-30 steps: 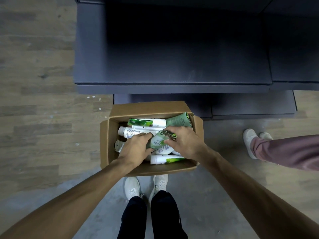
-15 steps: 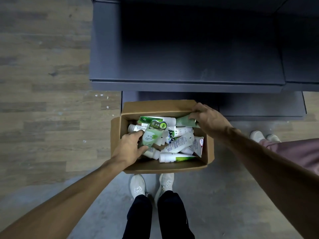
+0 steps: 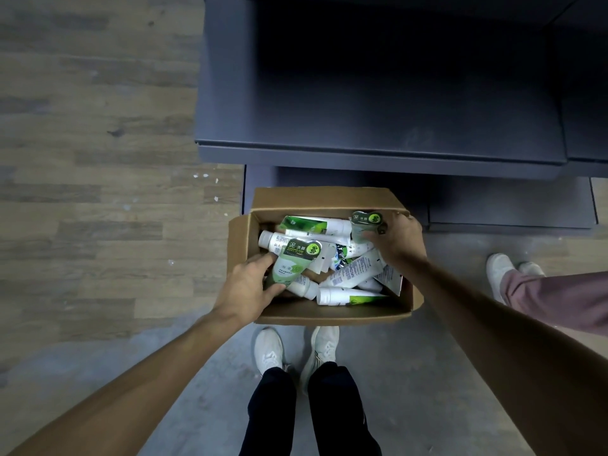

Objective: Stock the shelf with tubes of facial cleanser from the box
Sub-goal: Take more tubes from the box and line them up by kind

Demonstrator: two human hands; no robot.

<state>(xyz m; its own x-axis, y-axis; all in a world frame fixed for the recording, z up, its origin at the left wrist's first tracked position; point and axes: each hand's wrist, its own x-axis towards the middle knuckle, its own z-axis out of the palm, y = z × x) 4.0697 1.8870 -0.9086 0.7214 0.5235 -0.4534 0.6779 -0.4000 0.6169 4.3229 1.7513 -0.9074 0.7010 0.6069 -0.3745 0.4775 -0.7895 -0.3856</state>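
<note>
The shelf [image 3: 378, 120] looks bare, and the box [image 3: 324, 200] is full. The left hand [image 3: 245, 291] grips one tube [image 3: 289, 263], the right hand [image 3: 396, 240] another tube [image 3: 363, 223].

head view | looks steeply down from above | close over box [image 3: 324, 200] and floor [image 3: 82, 159] | single view

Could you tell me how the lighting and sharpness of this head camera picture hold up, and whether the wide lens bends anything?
In the head view the light is dim and even; the dark shelf fades to near black at its back. The tubes in the box are sharp enough to show label print. The wide lens stretches the forearms towards the bottom corners, and no glare shows.
</note>
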